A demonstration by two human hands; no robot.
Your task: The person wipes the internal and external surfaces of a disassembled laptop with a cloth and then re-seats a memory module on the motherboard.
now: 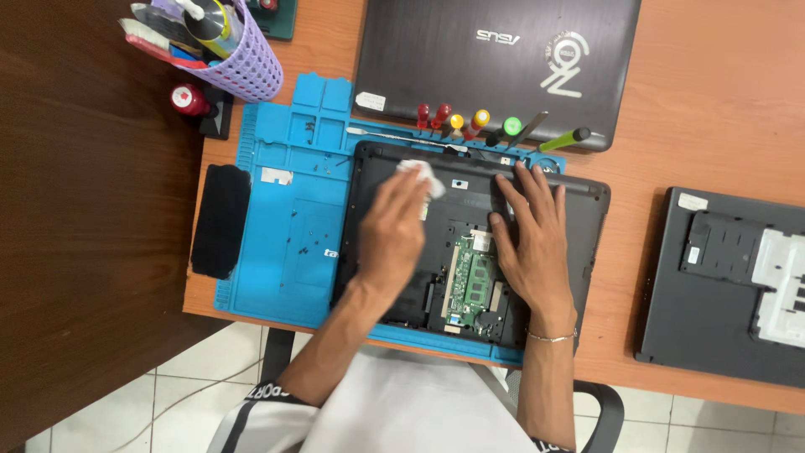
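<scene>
- The left hand [392, 231] pinches a small white cloth [422, 176] in a closed grip, pressing it onto the far-left part of the upturned black laptop [587, 218].
- The right hand [532, 243] lies flat and open, holding nothing, steadying the laptop's far right edge.
- Judging by this, wiping is under way: the bottom hatch is already off, and the green memory board [478, 281] lies exposed between the hands.
- The laptop rests on a blue mat [285, 243] on the desk [713, 109], with screwdrivers [470, 126] just beyond.

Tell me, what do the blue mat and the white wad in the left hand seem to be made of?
The blue mat looks like matte silicone or rubber: moulded compartments, soft rounded edges, no glare. The white wad in the left hand looks like tissue or thin cloth: crumpled, soft folds; which one is unclear.
</scene>
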